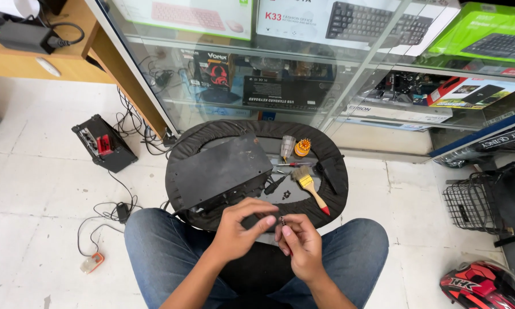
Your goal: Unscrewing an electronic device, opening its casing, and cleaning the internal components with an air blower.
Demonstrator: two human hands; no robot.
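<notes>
My left hand (238, 228) and my right hand (299, 243) meet just above my knees, at the near edge of a round black stool (333, 197). Both pinch a small dark part (256, 221); a tiny metal piece (282, 219) shows at my right fingertips. A flat black device case (217, 170) lies tilted on the stool's left half, just beyond my left hand. On the stool's right half lie a yellow-banded paintbrush (310, 187), a red-handled screwdriver (294, 165), a clear cup (287, 146) and an orange bit holder (302, 147).
A glass display cabinet (326, 74) with boxed keyboards and headsets stands straight ahead. A black power supply (103, 142) with loose cables sits on the floor to the left. A wire basket (469, 200) and a red helmet (486, 285) are at right.
</notes>
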